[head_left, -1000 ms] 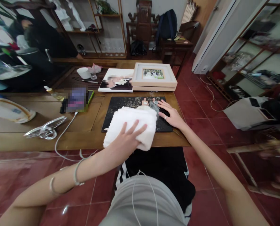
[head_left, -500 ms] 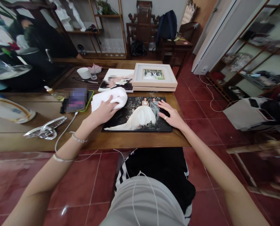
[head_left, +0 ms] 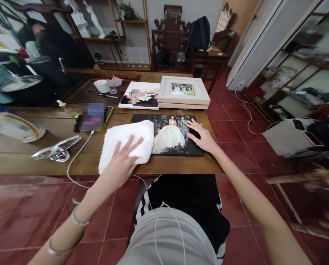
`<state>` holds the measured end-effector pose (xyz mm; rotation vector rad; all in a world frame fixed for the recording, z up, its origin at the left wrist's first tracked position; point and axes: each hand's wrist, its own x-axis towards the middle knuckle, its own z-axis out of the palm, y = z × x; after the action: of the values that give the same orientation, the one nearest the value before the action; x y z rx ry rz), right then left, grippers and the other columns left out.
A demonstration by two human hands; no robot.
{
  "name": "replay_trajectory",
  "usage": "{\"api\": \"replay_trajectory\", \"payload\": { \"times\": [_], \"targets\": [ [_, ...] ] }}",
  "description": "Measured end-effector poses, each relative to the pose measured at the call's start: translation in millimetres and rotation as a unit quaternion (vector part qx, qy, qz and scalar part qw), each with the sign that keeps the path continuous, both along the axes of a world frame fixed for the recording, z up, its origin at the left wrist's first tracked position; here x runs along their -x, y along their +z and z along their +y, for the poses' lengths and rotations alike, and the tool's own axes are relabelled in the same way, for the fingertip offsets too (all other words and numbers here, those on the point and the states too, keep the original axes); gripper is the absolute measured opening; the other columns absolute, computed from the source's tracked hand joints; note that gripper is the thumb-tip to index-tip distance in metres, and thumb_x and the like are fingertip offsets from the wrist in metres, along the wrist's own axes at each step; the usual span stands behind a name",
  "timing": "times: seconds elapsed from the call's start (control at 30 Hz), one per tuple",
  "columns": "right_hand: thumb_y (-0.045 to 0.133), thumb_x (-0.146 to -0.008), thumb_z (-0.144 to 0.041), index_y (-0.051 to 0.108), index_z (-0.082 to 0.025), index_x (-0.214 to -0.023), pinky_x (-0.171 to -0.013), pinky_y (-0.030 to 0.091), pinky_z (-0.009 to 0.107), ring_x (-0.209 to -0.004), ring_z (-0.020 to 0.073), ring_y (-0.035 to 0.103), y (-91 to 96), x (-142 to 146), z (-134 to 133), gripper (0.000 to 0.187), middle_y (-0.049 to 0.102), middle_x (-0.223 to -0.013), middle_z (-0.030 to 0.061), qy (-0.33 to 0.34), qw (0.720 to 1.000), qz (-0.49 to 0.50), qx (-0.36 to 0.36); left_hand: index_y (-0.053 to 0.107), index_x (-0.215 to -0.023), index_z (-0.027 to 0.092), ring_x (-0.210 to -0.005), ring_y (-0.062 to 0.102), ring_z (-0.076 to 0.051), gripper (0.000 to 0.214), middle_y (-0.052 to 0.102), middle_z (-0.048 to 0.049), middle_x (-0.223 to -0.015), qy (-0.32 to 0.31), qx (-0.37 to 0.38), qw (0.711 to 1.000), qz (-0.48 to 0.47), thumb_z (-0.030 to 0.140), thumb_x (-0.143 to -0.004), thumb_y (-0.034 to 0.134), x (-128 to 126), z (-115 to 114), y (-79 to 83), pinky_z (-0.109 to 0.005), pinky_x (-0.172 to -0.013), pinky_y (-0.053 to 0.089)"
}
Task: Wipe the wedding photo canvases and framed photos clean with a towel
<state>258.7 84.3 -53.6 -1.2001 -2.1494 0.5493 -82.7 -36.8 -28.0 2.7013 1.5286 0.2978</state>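
Observation:
A dark wedding photo print (head_left: 175, 136) lies flat near the front edge of the wooden table (head_left: 42, 162). My left hand (head_left: 121, 162) presses flat, fingers spread, on a folded white towel (head_left: 125, 141) that covers the print's left end. On the print's right edge rests my right hand (head_left: 201, 136), fingers stretched out, a ring on one finger.
Behind the print lie a second photo print (head_left: 140, 96) and a pale framed photo (head_left: 183, 92). To the left are a phone on a cable (head_left: 94, 117), a small bottle (head_left: 66, 109), a white cup (head_left: 102, 85), a glass dish (head_left: 58, 151) and a plate (head_left: 13, 127).
My left hand has drawn the towel back from the print's far left corner to its near left end and now lies flat on it. The right hand has stayed put.

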Motion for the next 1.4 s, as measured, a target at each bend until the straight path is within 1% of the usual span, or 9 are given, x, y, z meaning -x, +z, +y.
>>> {"api": "replay_trajectory", "payload": {
  "times": [0.3,0.4,0.47,0.67,0.8,0.87,1.03,1.17,1.4],
  "targets": [
    [0.046,-0.096,-0.033,0.052,-0.02,-0.141,-0.119,0.009,0.067,-0.15,0.0302,0.023,5.8,-0.1,-2.6,0.047,0.042,-0.154,0.0128,0.005,0.996,-0.082,-0.018,0.058,-0.068,0.019,-0.145,0.034,-0.028,0.039,0.045,-0.0092,-0.152,-0.043,0.04,0.995,-0.082,0.028,-0.098,0.035,20.6,-3.3,22.8,-0.047,-0.116,0.032],
    [0.041,-0.098,-0.025,0.053,-0.019,-0.14,-0.117,0.003,0.071,-0.151,0.0336,0.018,20.0,11.7,-13.9,0.044,0.041,-0.155,0.0133,0.026,0.983,-0.163,-0.081,0.05,-0.062,0.021,-0.108,0.064,-0.028,0.039,0.072,-0.0135,-0.109,0.031,0.048,0.986,-0.159,0.037,-0.096,0.04,21.7,15.9,22.8,-0.039,-0.096,0.049],
    [0.042,-0.099,-0.027,0.053,-0.016,-0.139,-0.119,0.012,0.067,-0.151,0.0333,0.02,29.4,29.2,-25.7,0.044,0.041,-0.155,0.0156,0.058,0.974,-0.188,-0.111,0.044,-0.056,0.023,-0.069,0.062,-0.021,0.043,0.066,-0.0062,-0.067,0.102,0.049,0.966,-0.231,0.045,-0.092,0.047,22.7,26.6,17.6,-0.032,-0.074,0.052],
    [0.061,-0.082,-0.067,0.04,-0.013,-0.148,-0.119,0.018,0.063,-0.15,0.0408,0.018,32.7,105.5,-50.7,0.088,0.032,-0.158,0.0223,0.134,0.952,-0.246,-0.125,0.061,-0.066,0.016,-0.06,0.051,-0.016,0.045,0.061,-0.001,-0.061,0.269,0.065,0.833,-0.479,0.06,-0.075,0.066,34.3,35.3,-16.5,-0.024,-0.052,0.042],
    [0.062,-0.081,-0.066,0.038,-0.011,-0.149,-0.115,0.021,0.067,-0.145,0.0478,0.026,25.5,138.5,-45.6,0.092,0.033,-0.155,0.0284,0.109,0.936,-0.313,-0.118,0.067,-0.098,0.011,-0.082,0.064,-0.021,0.06,0.073,-0.0085,-0.094,0.327,-0.024,0.674,-0.662,0.067,-0.074,0.068,29.5,35.1,-30.3,-0.025,-0.064,0.053],
    [0.058,-0.086,-0.063,0.039,-0.01,-0.148,-0.111,0.027,0.067,-0.14,0.0489,0.035,22.8,145.5,-43.3,0.085,0.039,-0.15,0.0313,0.105,0.925,-0.34,-0.135,0.066,-0.105,0.011,-0.097,0.066,-0.024,0.067,0.071,-0.0134,-0.112,0.341,-0.069,0.625,-0.699,0.069,-0.072,0.069,23.9,36.2,-31.0,-0.029,-0.075,0.056],
    [0.043,-0.101,-0.035,0.029,-0.02,-0.152,-0.101,0.04,0.068,-0.12,0.0415,0.061,17.9,148.8,-48.6,0.055,0.055,-0.137,0.0303,0.151,0.87,-0.39,-0.261,0.066,-0.103,0.009,-0.113,0.064,-0.03,0.069,0.069,-0.0177,-0.119,0.325,-0.087,0.624,-0.705,0.07,-0.07,0.071,17.6,38.8,-30.1,-0.033,-0.09,0.056],
    [0.038,-0.099,-0.01,0.021,-0.033,-0.152,-0.095,0.047,0.068,-0.111,0.0352,0.069,19.1,148.1,-53.7,0.06,0.061,-0.133,0.0244,0.163,0.839,-0.418,-0.308,0.064,-0.11,0.007,-0.116,0.063,-0.032,0.074,0.066,-0.0205,-0.126,0.345,-0.084,0.629,-0.691,0.071,-0.072,0.067,19.1,38.9,-31.6,-0.036,-0.094,0.055],
    [0.031,-0.104,-0.026,0.047,-0.03,-0.132,-0.086,0.052,0.067,-0.111,0.0386,0.068,25.7,140.3,-57.8,0.032,0.061,-0.133,0.0234,0.177,0.844,-0.393,-0.319,0.066,-0.105,0.007,-0.116,0.063,-0.031,0.072,0.069,-0.0196,-0.12,0.335,-0.113,0.612,-0.708,0.07,-0.071,0.07,19.9,40.3,-34.2,-0.034,-0.095,0.054]
  ]
}}
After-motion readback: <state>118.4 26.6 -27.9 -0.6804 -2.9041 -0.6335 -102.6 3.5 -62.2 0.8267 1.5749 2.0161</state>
